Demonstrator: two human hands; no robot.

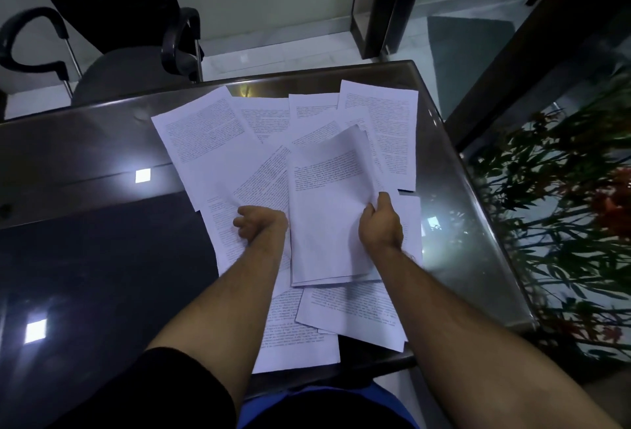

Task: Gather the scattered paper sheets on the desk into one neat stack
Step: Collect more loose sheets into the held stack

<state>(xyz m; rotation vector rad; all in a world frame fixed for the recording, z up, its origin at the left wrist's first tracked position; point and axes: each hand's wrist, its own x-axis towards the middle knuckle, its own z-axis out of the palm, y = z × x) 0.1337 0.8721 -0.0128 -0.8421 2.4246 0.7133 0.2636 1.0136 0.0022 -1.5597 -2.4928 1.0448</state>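
Several printed white paper sheets lie scattered and overlapping on the dark glossy desk. A small bundle of sheets is lifted above the others at the centre, its top edge curling. My right hand grips the bundle's right edge, thumb on top. My left hand is at the bundle's left edge, fingers curled and pinching the edge of a sheet there. Loose sheets lie at the far left, the far right and near the front edge.
A black office chair stands beyond the desk's far edge. A glass panel with reflected plants runs along the desk's right side. The desk's left half is bare dark surface with bright light reflections.
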